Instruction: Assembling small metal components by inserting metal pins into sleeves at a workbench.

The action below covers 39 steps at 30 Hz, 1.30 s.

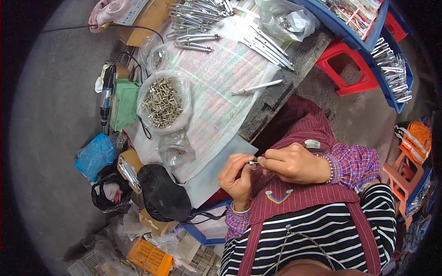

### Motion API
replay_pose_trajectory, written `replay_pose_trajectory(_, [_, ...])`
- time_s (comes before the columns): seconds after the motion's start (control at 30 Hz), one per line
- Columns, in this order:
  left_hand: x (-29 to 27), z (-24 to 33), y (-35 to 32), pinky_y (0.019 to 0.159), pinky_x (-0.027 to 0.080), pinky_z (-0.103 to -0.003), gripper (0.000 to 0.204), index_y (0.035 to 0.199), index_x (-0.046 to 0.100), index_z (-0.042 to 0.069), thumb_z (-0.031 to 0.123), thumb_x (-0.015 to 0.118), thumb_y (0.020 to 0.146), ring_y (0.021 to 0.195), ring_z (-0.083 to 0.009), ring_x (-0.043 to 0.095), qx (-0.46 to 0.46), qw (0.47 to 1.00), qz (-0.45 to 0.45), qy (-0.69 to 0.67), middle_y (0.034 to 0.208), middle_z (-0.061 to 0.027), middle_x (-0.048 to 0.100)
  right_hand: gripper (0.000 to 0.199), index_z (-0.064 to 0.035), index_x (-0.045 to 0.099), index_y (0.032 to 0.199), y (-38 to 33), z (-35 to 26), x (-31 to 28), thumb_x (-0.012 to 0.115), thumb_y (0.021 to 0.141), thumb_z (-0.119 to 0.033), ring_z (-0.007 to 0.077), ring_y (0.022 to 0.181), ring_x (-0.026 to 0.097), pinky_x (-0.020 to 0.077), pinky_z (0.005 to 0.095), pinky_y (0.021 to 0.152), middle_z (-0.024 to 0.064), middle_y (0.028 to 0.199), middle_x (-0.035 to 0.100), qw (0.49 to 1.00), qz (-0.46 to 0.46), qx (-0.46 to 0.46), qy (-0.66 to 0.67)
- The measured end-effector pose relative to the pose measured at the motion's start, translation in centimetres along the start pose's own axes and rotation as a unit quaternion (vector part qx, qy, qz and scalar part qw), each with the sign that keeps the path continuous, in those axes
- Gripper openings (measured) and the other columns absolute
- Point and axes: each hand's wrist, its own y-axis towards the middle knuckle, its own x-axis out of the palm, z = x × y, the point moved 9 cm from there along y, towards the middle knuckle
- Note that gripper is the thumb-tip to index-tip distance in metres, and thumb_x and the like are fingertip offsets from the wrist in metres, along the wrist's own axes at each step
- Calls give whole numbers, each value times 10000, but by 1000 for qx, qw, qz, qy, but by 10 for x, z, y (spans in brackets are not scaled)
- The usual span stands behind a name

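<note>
In front of my apron, above my lap, my two hands meet at the fingertips. My left hand (236, 178) is closed in a pinch on a small metal piece (252, 162), dark with a silvery end. The thumb and forefinger of my right hand (294, 163) press together against the right side of that piece, and its other fingers are curled. Fingers cover most of the piece, so its full shape is hidden. On the cloth-covered table, a single slim silver tube (257, 87) lies nearest to my hands. Further left, short brass-coloured screws (162, 102) fill a clear plastic bag (186, 94).
Silver tubes lie in a pile (195, 18) and a row (268, 48) at the far table. An electric screwdriver (107, 96) rests beside a green box (124, 105). A black bag (163, 193) sits left, a red stool (347, 66) and blue tray (396, 76) right.
</note>
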Motion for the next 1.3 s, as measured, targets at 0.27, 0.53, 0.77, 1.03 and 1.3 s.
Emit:
replay_pose_trajectory(0.27, [3, -26, -1, 616, 427, -226, 42, 790, 624, -66, -42, 622, 755, 688, -123, 547, -119, 991, -49, -39, 730, -80, 613, 211, 11, 555, 904, 11, 2, 8, 593, 706, -51, 211, 543, 563, 437, 310, 416, 72, 706, 505, 994, -86, -36, -62])
replay_pose_trajectory(0.53, [0, -28, 2, 648, 458, -236, 134, 872, 647, -27, -20, 570, 762, 724, -125, 588, -139, 989, -55, 8, 804, -83, 646, 198, -4, 609, 863, 24, 23, 3, 649, 669, -4, 253, 540, 521, 386, 332, 477, 100, 637, 492, 988, -37, 63, 133])
replay_pose_trajectory(0.77, [0, -21, 8, 613, 465, -246, 145, 864, 642, -10, -9, 625, 720, 686, -143, 611, -63, 992, -43, -96, 774, -105, 646, 113, 34, 618, 776, 23, 24, 4, 639, 675, -12, 121, 510, 458, 328, 259, 465, 56, 585, 462, 983, -19, 122, 139])
replay_pose_trajectory(1.03, [-9, -23, 2, 616, 462, -241, 130, 866, 635, -12, -1, 625, 737, 695, -137, 609, -50, 992, -30, -114, 765, -89, 639, 85, 40, 613, 770, 24, 29, 12, 612, 711, -20, 74, 475, 449, 311, 225, 423, 24, 589, 464, 977, -38, 163, 134])
replay_pose_trajectory(1.3, [-15, -28, -2, 635, 437, -224, 119, 849, 634, -20, -43, 576, 748, 701, -119, 563, -94, 988, -37, -114, 766, -68, 618, 155, 2, 639, 832, 29, 21, 17, 659, 716, -100, 205, 561, 522, 382, 298, 511, 104, 634, 533, 975, -58, 164, 141])
